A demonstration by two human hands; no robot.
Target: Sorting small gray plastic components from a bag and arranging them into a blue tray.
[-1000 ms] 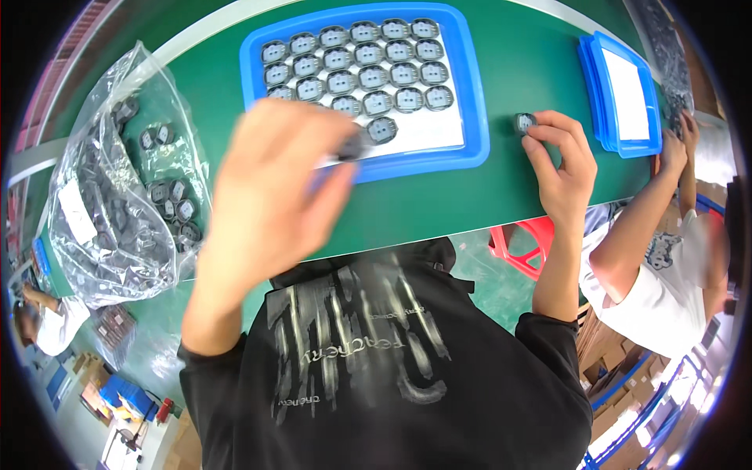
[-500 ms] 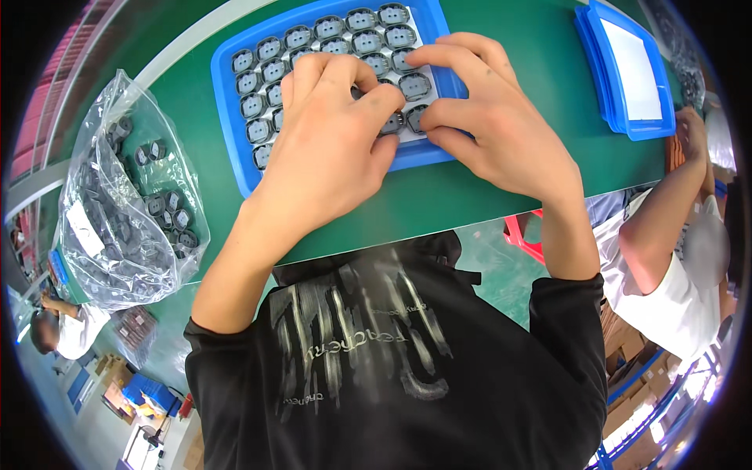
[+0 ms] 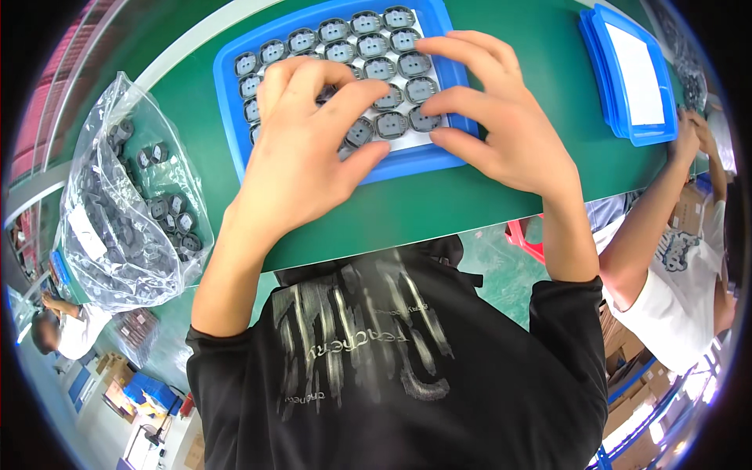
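A blue tray (image 3: 228, 106) lined with white holds rows of small dark-rimmed grey plastic housings (image 3: 334, 30). Over its left and middle part hovers my left hand (image 3: 309, 149), thumb and forefinger spread wide, with no housing visible between them; its other fingertips are partly hidden. A housing (image 3: 359, 133) sits slightly tilted near that thumb. At the tray's right side is my right hand (image 3: 501, 117), fingers apart. Its forefinger and thumb are on either side of the near-right corner housing (image 3: 424, 118). Several housings are hidden under my left hand.
A clear plastic bag (image 3: 133, 204) of loose dark housings lies at the left on the green table (image 3: 533, 47). Stacked blue trays (image 3: 627, 74) stand at the right. A co-worker in a white shirt (image 3: 666, 298) is at the far right, and another person (image 3: 74, 329) at the left.
My left hand has drawn back left and its thumb and forefinger have spread, uncovering housings in the near rows. The tray has shifted slightly right. The right-hand co-worker's arms have moved.
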